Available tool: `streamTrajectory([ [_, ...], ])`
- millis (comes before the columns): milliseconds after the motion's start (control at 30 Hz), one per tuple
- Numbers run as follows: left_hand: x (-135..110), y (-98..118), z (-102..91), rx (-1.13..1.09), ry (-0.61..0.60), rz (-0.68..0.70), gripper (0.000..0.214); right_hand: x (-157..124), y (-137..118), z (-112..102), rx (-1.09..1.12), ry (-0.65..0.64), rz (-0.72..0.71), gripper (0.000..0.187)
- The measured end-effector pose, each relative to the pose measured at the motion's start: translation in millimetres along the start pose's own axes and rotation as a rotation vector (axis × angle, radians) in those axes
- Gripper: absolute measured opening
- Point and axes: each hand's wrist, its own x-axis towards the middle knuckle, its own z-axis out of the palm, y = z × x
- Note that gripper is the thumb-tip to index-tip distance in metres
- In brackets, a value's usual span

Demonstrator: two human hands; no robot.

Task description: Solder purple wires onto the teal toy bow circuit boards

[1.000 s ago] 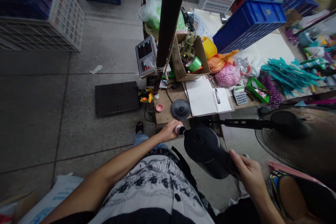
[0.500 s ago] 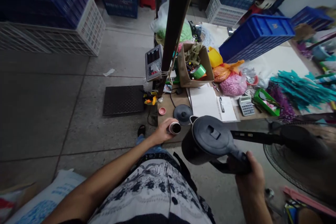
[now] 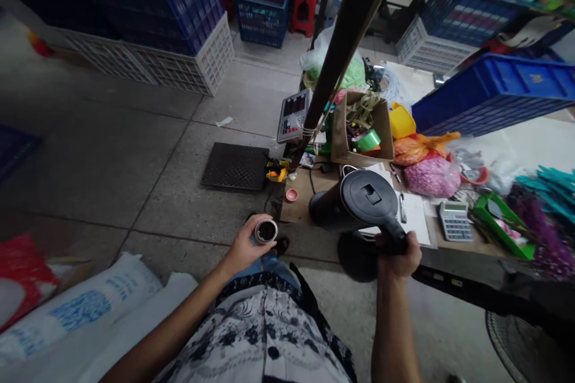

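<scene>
My right hand (image 3: 399,254) is closed round the handle of a black electric kettle (image 3: 368,196). Its lid is down, and it is held at the table's front edge. The round kettle base on the table is largely hidden behind it; whether the two touch I cannot tell. Lower to the left, my left hand (image 3: 248,246) grips a small open bottle (image 3: 266,231) with a pale rim and dark inside, its mouth facing up. A small pink cap (image 3: 291,195) lies on the table corner near the bottle.
A dark post (image 3: 344,51) rises at the table corner, with a scale display (image 3: 294,115) tied to it. The black scale platform (image 3: 236,166) is on the floor. Behind the kettle are a cardboard box (image 3: 340,131), notebook and calculator (image 3: 455,221). A fan (image 3: 507,335) stands right.
My right hand has brought the kettle forward to the table, over the base's place. My left hand with the bottle has shifted left and slightly down. The view has swung left.
</scene>
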Motion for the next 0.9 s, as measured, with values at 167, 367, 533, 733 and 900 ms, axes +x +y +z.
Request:
streamTrajectory([
  [167, -6.2, 2.4, -6.9, 0.016, 0.039, -0.035, 0.041, -0.6, 16.2, 2.8, 0.000, 0.013, -0.016, 0.031],
  [367, 2.9, 2.6, -11.7, 0.005, 0.017, -0.027, 0.042, -10.4, 34.2, 4.7, 0.009, 0.084, -0.061, 0.029],
  [533, 15.3, 3.0, -22.5, -0.012, -0.026, -0.016, 0.043, -3.7, 42.6, 5.7, -0.008, 0.142, -0.085, 0.031],
  [733, 24.8, -2.3, -51.2, 0.003, -0.003, 0.010, 0.042, -3.6, 42.1, -3.5, -0.068, 0.156, -0.075, 0.034],
  [900, 27.4, -13.2, -76.8, 0.015, 0.025, 0.003, 0.041, -17.3, 50.8, -9.3, -0.131, 0.186, -0.067, 0.042],
])
